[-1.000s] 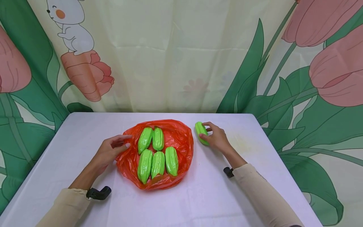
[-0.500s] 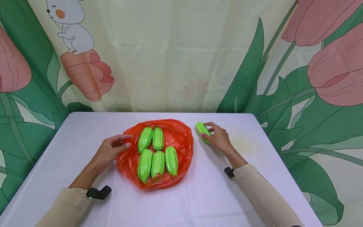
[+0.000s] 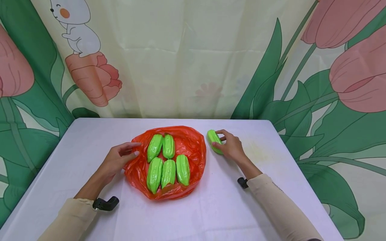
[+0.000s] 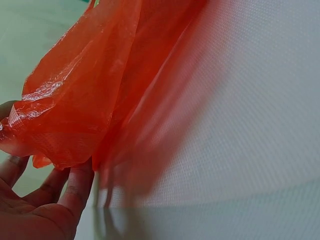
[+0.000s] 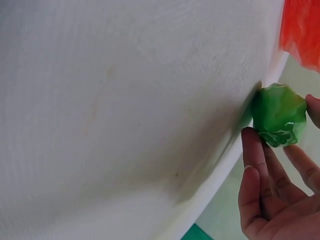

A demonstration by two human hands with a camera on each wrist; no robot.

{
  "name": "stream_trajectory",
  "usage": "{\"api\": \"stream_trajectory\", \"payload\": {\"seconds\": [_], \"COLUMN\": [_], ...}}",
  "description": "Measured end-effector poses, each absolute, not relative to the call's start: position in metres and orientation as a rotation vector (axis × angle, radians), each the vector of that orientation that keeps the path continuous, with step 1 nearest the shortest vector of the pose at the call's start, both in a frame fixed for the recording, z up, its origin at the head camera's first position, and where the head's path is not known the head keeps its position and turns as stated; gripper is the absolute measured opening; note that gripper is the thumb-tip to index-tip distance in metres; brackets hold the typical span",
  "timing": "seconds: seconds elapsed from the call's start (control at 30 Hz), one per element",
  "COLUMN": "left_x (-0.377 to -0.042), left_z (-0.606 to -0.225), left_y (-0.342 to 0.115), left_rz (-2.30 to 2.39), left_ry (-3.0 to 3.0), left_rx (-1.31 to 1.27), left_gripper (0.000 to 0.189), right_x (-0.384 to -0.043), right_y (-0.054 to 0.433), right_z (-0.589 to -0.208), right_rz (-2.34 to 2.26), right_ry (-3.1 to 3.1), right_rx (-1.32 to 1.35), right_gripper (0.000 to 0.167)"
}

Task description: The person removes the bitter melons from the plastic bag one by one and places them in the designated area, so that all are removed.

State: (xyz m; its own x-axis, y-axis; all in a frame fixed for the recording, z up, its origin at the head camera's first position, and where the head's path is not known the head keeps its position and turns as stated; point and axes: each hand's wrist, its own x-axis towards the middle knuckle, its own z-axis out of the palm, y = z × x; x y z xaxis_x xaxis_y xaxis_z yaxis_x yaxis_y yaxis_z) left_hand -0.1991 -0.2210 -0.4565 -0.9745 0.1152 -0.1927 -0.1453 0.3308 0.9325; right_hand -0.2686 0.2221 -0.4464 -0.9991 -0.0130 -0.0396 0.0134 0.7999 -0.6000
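Observation:
In the head view, a red plastic bag [image 3: 197,167] lies spread on the white-covered table, with several glossy, ridged green gourds [image 3: 154,175] on it. At the bag's left rim is my left hand [image 3: 118,159]; its thumb and fingers pinch the edge. The left wrist view has the raised film of the bag [image 4: 75,95] above the fingers [image 4: 77,185]. Right of the bag, my right hand [image 3: 231,146] holds one more green gourd [image 3: 213,140] between thumb and fingers. Its faceted end [image 5: 280,115] faces the right wrist camera.
The table's white cloth [image 3: 235,207] reaches back to a hanging printed curtain [image 3: 187,67]. A faint yellowish stain [image 3: 257,150] marks the cloth right of my right hand. Both wrists wear black devices [image 3: 105,203].
The gourd in my right hand has rocked slightly, first to the right and then back left. My left hand and the bag have stayed in place.

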Motion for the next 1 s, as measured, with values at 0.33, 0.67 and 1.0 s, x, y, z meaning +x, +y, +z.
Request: {"api": "stream_trajectory", "payload": {"seconds": [0.33, 0.67, 1.0], "left_x": [-0.199, -0.198, -0.197], "left_z": [-0.457, -0.457, -0.455], "left_y": [-0.220, -0.219, -0.221], "left_rz": [1.727, 1.737, 1.724], "left_ry": [2.372, 2.378, 2.372], "left_rx": [0.027, 0.049, 0.024], "left_gripper": [0.053, 0.053, 0.054], "right_x": [-0.266, -0.266, -0.263], "right_y": [0.224, 0.214, 0.173], "right_z": [-0.442, -0.430, -0.409], "right_rz": [-0.955, -0.982, -1.142], "right_ry": [3.013, 3.158, 3.172], "right_rx": [0.002, 0.013, -0.102], "right_gripper": [0.059, 0.060, 0.061]}}
